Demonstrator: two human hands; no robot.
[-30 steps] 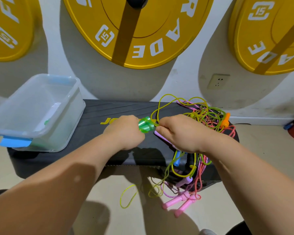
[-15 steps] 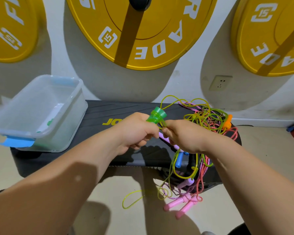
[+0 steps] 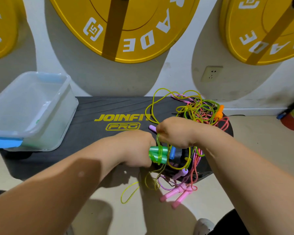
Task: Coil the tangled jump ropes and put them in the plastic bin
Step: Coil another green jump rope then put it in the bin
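Observation:
My left hand (image 3: 134, 148) grips two green jump-rope handles (image 3: 157, 154) held side by side, with yellow-green cord looped round them. Just above and to the right, my right hand (image 3: 175, 133) pinches that yellow-green cord (image 3: 157, 138). A tangle of yellow-green, pink and red ropes (image 3: 199, 110) lies on the right end of the black step platform (image 3: 109, 109), with an orange handle (image 3: 219, 112) in it. Pink handles (image 3: 176, 195) and cord loops hang over the front edge. The translucent plastic bin (image 3: 29, 106) stands on the platform's left end.
Yellow weight plates (image 3: 126, 28) hang on the wall behind the platform. A wall socket (image 3: 210, 73) is at the right. A red and blue object (image 3: 292, 119) sits on the floor at far right. Purple (image 3: 152, 128) and blue (image 3: 172, 152) handles lie by my hands.
My left hand has dropped lower and nearer with the green handles, now lying level. Cord now wraps round them. My right hand stays above, holding the cord.

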